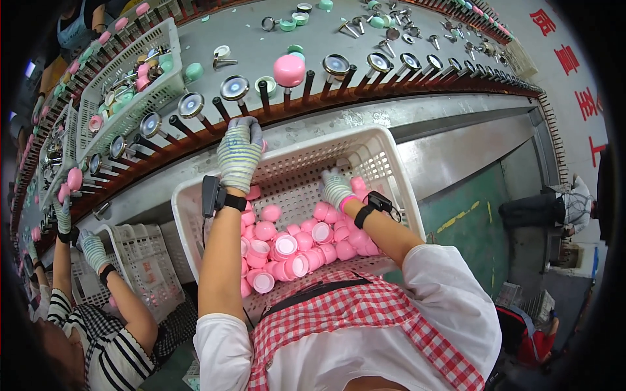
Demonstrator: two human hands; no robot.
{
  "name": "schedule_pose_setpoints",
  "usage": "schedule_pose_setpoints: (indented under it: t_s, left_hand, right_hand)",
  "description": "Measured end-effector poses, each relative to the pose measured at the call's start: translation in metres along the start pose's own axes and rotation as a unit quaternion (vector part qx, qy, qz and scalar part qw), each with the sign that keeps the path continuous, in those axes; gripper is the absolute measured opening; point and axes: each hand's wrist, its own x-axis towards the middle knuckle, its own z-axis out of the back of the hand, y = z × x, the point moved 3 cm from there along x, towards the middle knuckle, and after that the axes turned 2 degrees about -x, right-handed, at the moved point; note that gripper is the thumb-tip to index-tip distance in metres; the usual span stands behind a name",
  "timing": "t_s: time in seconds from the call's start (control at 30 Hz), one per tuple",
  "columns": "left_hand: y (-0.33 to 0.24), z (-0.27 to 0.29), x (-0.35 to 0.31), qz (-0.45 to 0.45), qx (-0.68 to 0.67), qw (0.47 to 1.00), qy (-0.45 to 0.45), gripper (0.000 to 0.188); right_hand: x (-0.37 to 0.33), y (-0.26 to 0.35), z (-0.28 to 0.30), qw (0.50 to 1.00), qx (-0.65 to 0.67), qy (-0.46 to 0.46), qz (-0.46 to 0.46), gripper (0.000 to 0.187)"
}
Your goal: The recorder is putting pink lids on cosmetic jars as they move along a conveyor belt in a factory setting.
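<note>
Right hand (pixel 336 188) — pink caps (pixel 304 242) wristward of fingers | left hand (pixel 237 155) — at rail (pixel 319 102)

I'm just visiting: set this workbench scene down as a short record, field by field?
Left hand: gloved left hand at the brown rail; anything in its fingers is hidden
Right hand: gloved right hand inside the white plastic crate; grip unclear
Crate contents: pink domed caps, some showing white undersides
Along the rail: black posts and metal stemmed discs
Behind the rail: white perforated basket of metal and coloured parts
To the left: co-worker's gloved hands
</note>
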Motion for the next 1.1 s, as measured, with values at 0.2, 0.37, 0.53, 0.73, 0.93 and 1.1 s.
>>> schedule_pose_setpoints:
  t_s: [0.2, 0.37, 0.53, 0.73, 0.93, 1.1]
  left_hand:
    - [-0.004, -0.003, 0.004, 0.031, -0.007, 0.999, 0.026, 0.019]
    - [0.005, 0.0, -0.002, 0.01, 0.005, 1.0, 0.003, 0.019]
    - [0.003, 0.002, -0.006, 0.026, 0.008, 0.999, 0.017, 0.019]
    - [0.001, -0.006, 0.002, 0.018, 0.009, 1.0, 0.023, 0.019]
    - [0.008, -0.007, 0.002, 0.019, -0.008, 1.0, 0.002, 0.02]
    - [0.015, -0.005, 0.002, 0.03, 0.007, 0.999, 0.011, 0.022]
  right_hand:
    - [0.023, -0.046, 0.001, 0.991, -0.093, -0.096, -0.032, 0.038]
    - [0.027, -0.036, 0.006, 0.988, -0.134, 0.064, -0.029, 0.043]
    - [-0.01, -0.005, 0.033, 0.994, 0.08, 0.054, 0.044, 0.062]
    - [-0.124, 0.033, 0.232, 0.813, 0.227, -0.112, 0.524, 0.041]
    - [-0.103, 0.062, 0.278, 0.798, 0.377, -0.25, 0.398, 0.035]
    - [-0.064, 0.116, 0.104, 0.885, 0.085, 0.032, 0.457, 0.034]
